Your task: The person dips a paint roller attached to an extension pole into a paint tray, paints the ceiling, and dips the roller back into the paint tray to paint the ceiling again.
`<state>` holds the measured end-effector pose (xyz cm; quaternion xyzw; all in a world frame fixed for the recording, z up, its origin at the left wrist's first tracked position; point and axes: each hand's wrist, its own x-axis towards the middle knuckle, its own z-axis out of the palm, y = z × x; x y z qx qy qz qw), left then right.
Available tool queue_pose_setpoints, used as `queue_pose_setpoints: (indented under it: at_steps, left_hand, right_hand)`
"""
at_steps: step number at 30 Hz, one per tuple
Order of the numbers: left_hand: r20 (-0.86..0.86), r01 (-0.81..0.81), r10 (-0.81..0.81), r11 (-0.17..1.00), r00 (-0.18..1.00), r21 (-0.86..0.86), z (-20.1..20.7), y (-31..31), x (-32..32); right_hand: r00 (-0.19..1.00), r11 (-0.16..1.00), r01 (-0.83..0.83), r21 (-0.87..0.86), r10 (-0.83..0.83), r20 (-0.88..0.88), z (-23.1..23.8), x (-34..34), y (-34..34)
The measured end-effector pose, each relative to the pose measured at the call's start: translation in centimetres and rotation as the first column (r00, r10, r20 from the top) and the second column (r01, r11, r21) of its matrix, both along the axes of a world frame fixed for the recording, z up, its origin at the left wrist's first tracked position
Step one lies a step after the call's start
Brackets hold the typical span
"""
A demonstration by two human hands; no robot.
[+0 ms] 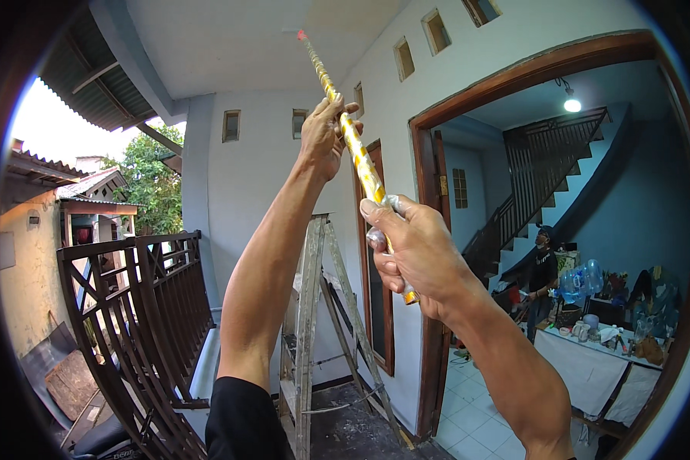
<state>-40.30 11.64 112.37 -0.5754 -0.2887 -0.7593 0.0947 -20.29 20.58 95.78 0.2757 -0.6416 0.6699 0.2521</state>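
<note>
A long yellow-and-white striped pole (364, 167) slants up and away from me toward the pale ceiling (230, 38). My right hand (418, 249) is wrapped round its lower part, the thumb lying along it; the pole's near end pokes out below the fist. Farther up, my left hand (326, 138) grips the same pole with the arm stretched out. Whitish smears mark the fingers of both hands. A small red piece shows at the pole's far end, by the ceiling; a faint pale shape beside it is too indistinct to name.
A paint-spotted stepladder (308, 307) stands below my arms. Dark metal railing (130, 307) runs along the left. Through the wooden door frame (425, 153) at the right are a staircase (544, 184), a person (543, 276) and a cluttered table (583, 368). A bulb (572, 103) glows inside.
</note>
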Motion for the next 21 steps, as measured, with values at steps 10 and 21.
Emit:
queue_pose_setpoints:
  at_steps: [10,21]
  left_hand:
    - [-0.099,-0.026,0.022,0.999,0.995,-0.032,-1.3,2.9,10.1]
    - [-0.231,0.123,-0.099,0.988,0.968,0.09,-4.0,7.5,30.4]
  right_hand:
    - [0.996,0.996,0.086,0.033,-0.086,0.011,-0.8,10.9,3.4]
    - [0.97,0.97,0.237,-0.05,-0.234,0.061,-3.0,32.0,5.2]
